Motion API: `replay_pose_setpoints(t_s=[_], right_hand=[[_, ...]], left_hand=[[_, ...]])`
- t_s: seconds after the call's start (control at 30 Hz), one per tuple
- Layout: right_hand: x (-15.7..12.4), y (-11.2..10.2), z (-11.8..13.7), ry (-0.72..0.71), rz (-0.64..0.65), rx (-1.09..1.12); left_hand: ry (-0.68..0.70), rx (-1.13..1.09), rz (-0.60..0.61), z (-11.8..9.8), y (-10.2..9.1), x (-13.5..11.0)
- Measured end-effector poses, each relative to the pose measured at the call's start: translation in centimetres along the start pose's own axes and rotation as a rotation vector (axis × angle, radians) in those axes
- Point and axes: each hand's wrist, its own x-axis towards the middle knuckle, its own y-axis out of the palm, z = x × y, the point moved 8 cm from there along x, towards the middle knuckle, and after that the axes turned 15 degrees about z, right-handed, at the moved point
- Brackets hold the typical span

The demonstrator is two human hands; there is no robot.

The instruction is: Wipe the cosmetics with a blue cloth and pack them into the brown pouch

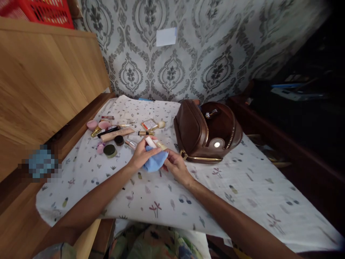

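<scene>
My left hand [140, 155] is closed around a small cosmetic tube [150, 141] with a white end and a pale yellow end. Below the tube hangs a light blue cloth [155, 160], bunched between both hands. The fingers of my right hand [178, 169] pinch this cloth near the tube's yellow end. Just left of my hands lie a clear tube [131, 143], a dark round jar [119, 140] and a green-lidded jar [110, 151]. A brown makeup bag [192, 126] stands unzipped to the right, a small shiny item [211, 113] inside it.
Further left lie a long beige tube [117, 134], pink sponges [104, 124] and other cosmetics. A compact [149, 124] and a gold-capped tube [146, 133] lie beyond my hands. The patterned cloth [172, 201] covers the table. A wooden cabinet [48, 68] borders the left side.
</scene>
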Motion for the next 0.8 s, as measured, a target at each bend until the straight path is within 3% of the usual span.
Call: replay_pose_setpoints(t_s=[0.2, 0.33, 0.43, 0.53, 0.7, 0.8], right_hand=[[-0.1, 0.8, -0.5, 0.093, 0.061, 0.042], [-0.1, 0.6, -0.5, 0.087, 0.022, 0.039], [-0.1, 0.1, -0.2, 0.049, -0.015, 0.030], [0.0, -0.1, -0.2, 0.034, -0.021, 0.035], [0.1, -0.2, -0.5, 0.051, -0.023, 0.084], [0.1, -0.3, -0.3, 0.059, -0.034, 0.123]], left_hand=[[0.155, 0.018, -0.260, -2.2, -4.9, 0.2], [0.213, 0.029, -0.400, -2.0, -7.4, 0.1], [0.205, 0.055, -0.441, -1.3, -8.0, 0.0], [0.169, 0.089, -0.353, -0.8, -6.9, 0.2], [0.117, 0.015, -0.048, -0.6, -2.5, 0.3], [0.122, 0.039, 0.008, -1.4, -1.3, -0.1]])
